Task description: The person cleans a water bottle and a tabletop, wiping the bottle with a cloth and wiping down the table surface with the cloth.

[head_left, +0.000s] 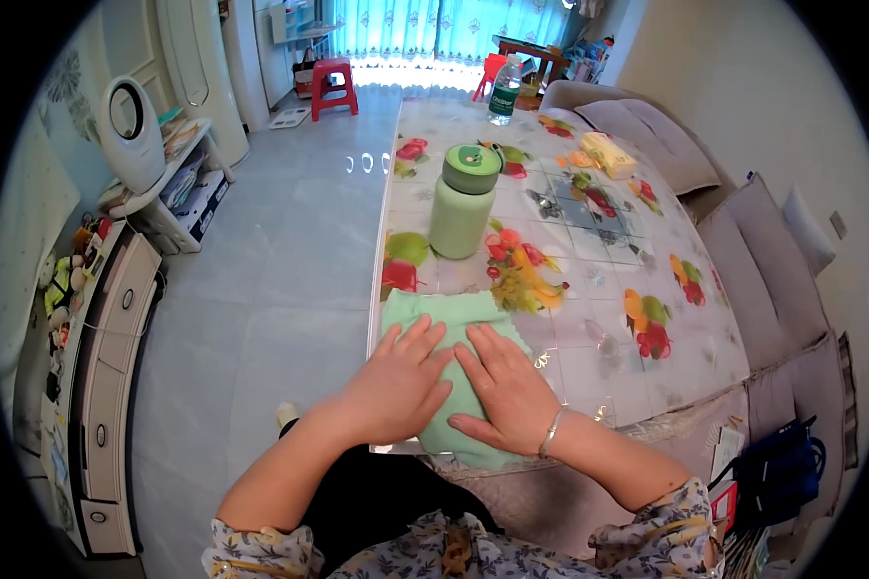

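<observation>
A light green cloth (459,311) lies spread over the near left corner of the table, part of it over the front edge. My left hand (393,386) rests flat on its left part with the fingers spread. To the right, my right hand (502,386) lies on the cloth too, fingers apart, a bracelet on the wrist. The fingertips of both hands are close together. Just beyond the cloth stands a green bottle (461,217) with a darker green lid, upright on the table.
The table (589,362) has a fruit-patterned cover. Farther back stand a clear water bottle (503,95) and a yellow pack (608,154). A sofa (758,261) runs along the right, with a dark blue bag (777,473). At the left are drawers (116,386); a red stool (333,89) stands behind.
</observation>
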Motion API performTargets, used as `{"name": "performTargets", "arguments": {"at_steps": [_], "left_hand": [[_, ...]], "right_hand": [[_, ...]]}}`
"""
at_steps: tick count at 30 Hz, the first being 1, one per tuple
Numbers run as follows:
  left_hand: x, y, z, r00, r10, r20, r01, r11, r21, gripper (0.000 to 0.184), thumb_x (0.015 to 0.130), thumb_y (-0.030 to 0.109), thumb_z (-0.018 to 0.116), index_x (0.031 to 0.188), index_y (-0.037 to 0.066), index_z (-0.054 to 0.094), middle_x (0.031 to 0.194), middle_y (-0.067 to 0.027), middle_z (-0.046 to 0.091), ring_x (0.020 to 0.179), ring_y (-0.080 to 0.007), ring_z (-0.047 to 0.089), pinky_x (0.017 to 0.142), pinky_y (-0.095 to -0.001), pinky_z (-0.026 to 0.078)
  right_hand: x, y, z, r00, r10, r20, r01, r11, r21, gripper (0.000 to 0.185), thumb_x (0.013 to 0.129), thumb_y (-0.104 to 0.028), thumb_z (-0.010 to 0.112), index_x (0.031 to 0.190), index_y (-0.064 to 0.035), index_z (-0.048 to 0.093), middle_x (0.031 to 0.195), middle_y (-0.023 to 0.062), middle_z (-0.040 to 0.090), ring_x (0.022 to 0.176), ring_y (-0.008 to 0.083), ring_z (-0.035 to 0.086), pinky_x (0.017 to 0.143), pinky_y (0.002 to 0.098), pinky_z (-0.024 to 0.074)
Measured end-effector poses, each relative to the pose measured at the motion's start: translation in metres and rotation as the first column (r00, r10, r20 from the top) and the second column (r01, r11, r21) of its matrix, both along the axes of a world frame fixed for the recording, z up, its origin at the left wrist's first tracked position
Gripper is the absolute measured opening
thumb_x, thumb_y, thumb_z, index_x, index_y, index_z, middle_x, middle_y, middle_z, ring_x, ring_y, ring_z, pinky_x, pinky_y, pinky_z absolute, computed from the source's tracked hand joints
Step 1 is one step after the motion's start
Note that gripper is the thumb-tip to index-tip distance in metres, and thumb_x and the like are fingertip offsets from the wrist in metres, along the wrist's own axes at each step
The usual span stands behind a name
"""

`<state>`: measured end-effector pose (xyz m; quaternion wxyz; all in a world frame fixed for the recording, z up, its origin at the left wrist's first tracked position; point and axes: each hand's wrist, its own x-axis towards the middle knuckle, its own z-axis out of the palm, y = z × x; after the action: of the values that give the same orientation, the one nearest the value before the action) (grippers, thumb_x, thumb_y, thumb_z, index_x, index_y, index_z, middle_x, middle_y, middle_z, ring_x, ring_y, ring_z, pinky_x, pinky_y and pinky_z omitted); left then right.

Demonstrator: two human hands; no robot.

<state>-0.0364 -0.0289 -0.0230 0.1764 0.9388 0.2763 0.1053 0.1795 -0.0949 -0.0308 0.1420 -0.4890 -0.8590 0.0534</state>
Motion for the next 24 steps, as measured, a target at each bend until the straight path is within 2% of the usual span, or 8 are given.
{"name": "performTargets", "arguments": {"at_steps": [2, 5, 7, 10, 16, 20, 24], "left_hand": [[0.001, 0.003, -0.001, 0.998, 0.030, 0.052, -0.027, 0.998, -0.057, 0.050, 0.097, 0.022, 0.051, 0.140, -0.004, 0.045, 0.150, -0.0275, 0.038, 0.144, -0.0446, 0.029, 0.118, -0.0561, 0.021], [0.004, 0.008, -0.013, 0.990, 0.100, 0.100, -0.102, 0.995, 0.019, 0.049, 0.095, 0.018, 0.053, 0.138, -0.006, 0.046, 0.148, -0.0278, 0.041, 0.142, -0.0452, 0.033, 0.118, -0.0555, 0.023], [0.006, 0.011, -0.019, 0.983, 0.159, 0.088, -0.172, 0.971, 0.167, 0.050, 0.094, 0.015, 0.053, 0.138, -0.007, 0.045, 0.148, -0.0272, 0.040, 0.143, -0.0437, 0.031, 0.119, -0.0547, 0.022], [0.005, 0.024, -0.025, 0.973, 0.200, 0.117, -0.217, 0.963, 0.159, 0.052, 0.093, 0.014, 0.053, 0.141, -0.005, 0.043, 0.150, -0.0242, 0.040, 0.145, -0.0415, 0.030, 0.119, -0.0541, 0.021], [-0.009, 0.060, -0.026, 0.979, 0.187, 0.080, -0.197, 0.971, 0.137, 0.052, 0.095, 0.016, 0.050, 0.145, 0.003, 0.042, 0.154, -0.0145, 0.039, 0.147, -0.0390, 0.026, 0.119, -0.0541, 0.020], [-0.019, 0.082, -0.023, 0.982, 0.172, 0.078, -0.180, 0.978, 0.110, 0.051, 0.096, 0.016, 0.049, 0.146, 0.005, 0.042, 0.155, -0.0134, 0.039, 0.147, -0.0393, 0.026, 0.119, -0.0543, 0.019], [-0.027, 0.106, -0.027, 0.995, 0.071, 0.068, -0.081, 0.985, 0.151, 0.054, 0.095, 0.019, 0.052, 0.144, 0.001, 0.043, 0.154, -0.0157, 0.039, 0.147, -0.0395, 0.026, 0.119, -0.0536, 0.022]], "right_hand": [[-0.010, 0.009, -0.002, 1.000, -0.011, -0.006, 0.011, 1.000, -0.007, 0.083, 0.088, -0.046, 0.065, 0.142, 0.0113, 0.038, 0.149, 0.0327, 0.034, 0.142, 0.0460, 0.030, 0.117, 0.0503, 0.0254], [-0.019, 0.019, -0.005, 0.999, -0.034, -0.005, 0.034, 0.999, -0.009, 0.084, 0.089, -0.045, 0.063, 0.141, 0.0141, 0.036, 0.150, 0.0330, 0.033, 0.144, 0.0456, 0.028, 0.119, 0.0494, 0.0234], [-0.024, 0.025, -0.006, 0.999, -0.043, 0.002, 0.043, 0.999, -0.010, 0.083, 0.089, -0.044, 0.062, 0.142, 0.0149, 0.035, 0.151, 0.0330, 0.032, 0.144, 0.0452, 0.027, 0.119, 0.0489, 0.0226], [-0.030, 0.035, -0.008, 0.999, -0.041, 0.001, 0.041, 0.999, -0.008, 0.082, 0.091, -0.042, 0.060, 0.143, 0.0148, 0.033, 0.151, 0.0334, 0.032, 0.145, 0.0445, 0.026, 0.120, 0.0483, 0.0215], [-0.046, 0.063, -0.018, 0.997, -0.073, -0.036, 0.074, 0.996, 0.040, 0.079, 0.092, -0.040, 0.057, 0.143, 0.0150, 0.032, 0.151, 0.0326, 0.032, 0.145, 0.0435, 0.026, 0.121, 0.0473, 0.0201], [-0.057, 0.079, -0.018, 0.991, -0.118, -0.059, 0.120, 0.992, 0.036, 0.078, 0.092, -0.039, 0.058, 0.142, 0.0149, 0.032, 0.150, 0.0322, 0.033, 0.144, 0.0432, 0.027, 0.121, 0.0472, 0.0204], [-0.065, 0.088, -0.008, 0.990, -0.130, -0.047, 0.130, 0.991, -0.013, 0.078, 0.091, -0.038, 0.060, 0.141, 0.0148, 0.033, 0.149, 0.0320, 0.033, 0.143, 0.0443, 0.028, 0.119, 0.0481, 0.0229]]}}
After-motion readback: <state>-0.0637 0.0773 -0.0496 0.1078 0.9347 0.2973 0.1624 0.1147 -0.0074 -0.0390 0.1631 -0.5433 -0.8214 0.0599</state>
